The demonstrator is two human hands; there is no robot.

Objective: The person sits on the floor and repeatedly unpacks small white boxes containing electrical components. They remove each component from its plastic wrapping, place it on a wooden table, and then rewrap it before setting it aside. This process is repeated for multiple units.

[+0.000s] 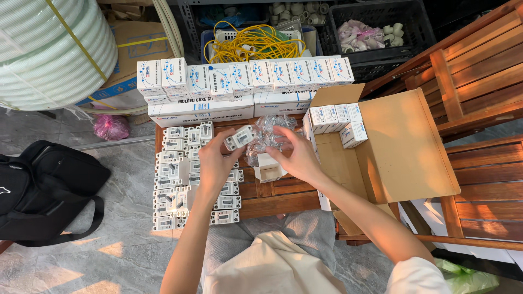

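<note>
Left hand [213,163] gripping a small white plastic circuit breaker [239,137] above the wooden counter [278,197]; right hand [297,158] pinching crinkled clear plastic wrapping [271,130]. Many unboxed white breakers [173,185] already laid in rows; several small white boxes [333,116] left in the open cardboard carton [403,147].

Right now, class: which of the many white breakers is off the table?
The breaker pinched in the left hand fingers, held above the table. All the other breakers lie flat in rows on it.
</note>
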